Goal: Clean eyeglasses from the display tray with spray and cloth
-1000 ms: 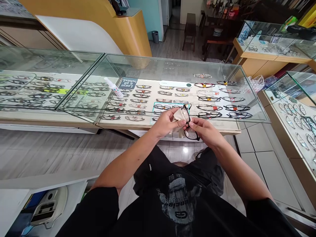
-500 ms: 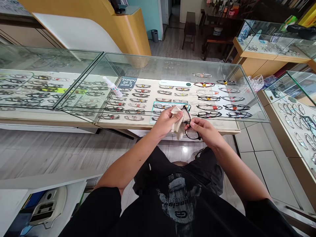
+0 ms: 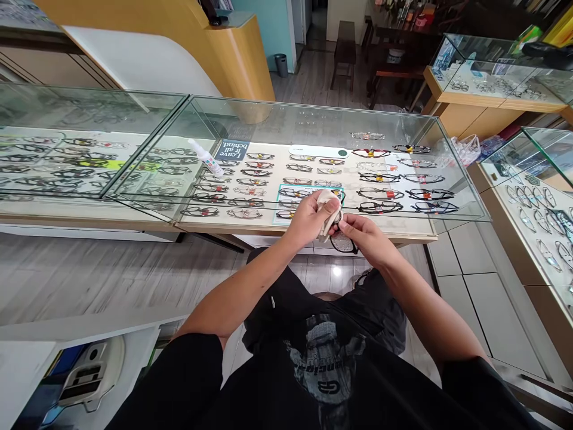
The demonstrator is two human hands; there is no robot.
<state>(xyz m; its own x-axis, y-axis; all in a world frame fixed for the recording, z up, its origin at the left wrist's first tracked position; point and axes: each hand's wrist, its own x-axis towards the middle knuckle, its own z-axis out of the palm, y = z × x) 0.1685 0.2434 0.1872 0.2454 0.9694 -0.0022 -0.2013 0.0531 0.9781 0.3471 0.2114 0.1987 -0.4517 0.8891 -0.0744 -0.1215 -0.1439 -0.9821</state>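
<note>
My left hand [image 3: 310, 222] is closed on a cream cloth [image 3: 329, 216], which is folded around one lens of a pair of black-framed glasses [image 3: 344, 243]. The thumb lies on top of the cloth. My right hand [image 3: 363, 234] pinches the frame near its middle, and the other lens hangs below the fingers. Both hands are close together over the front edge of the glass display case [image 3: 304, 229]. A white spray bottle [image 3: 206, 158] lies tilted on the glass top, left of my hands.
Inside the case are rows of eyeglass frames [image 3: 379, 207] and a dark printed card [image 3: 233, 150]. More display cases stand at the left and right [image 3: 541, 251]. A wooden bench [image 3: 344, 48] and a small bin [image 3: 281, 64] are beyond. A white shelf unit [image 3: 111, 322] is at the lower left.
My left hand and the cloth have moved slightly right, and the cloth now covers more of the upper lens. The glasses and my right hand have shifted a little left.
</note>
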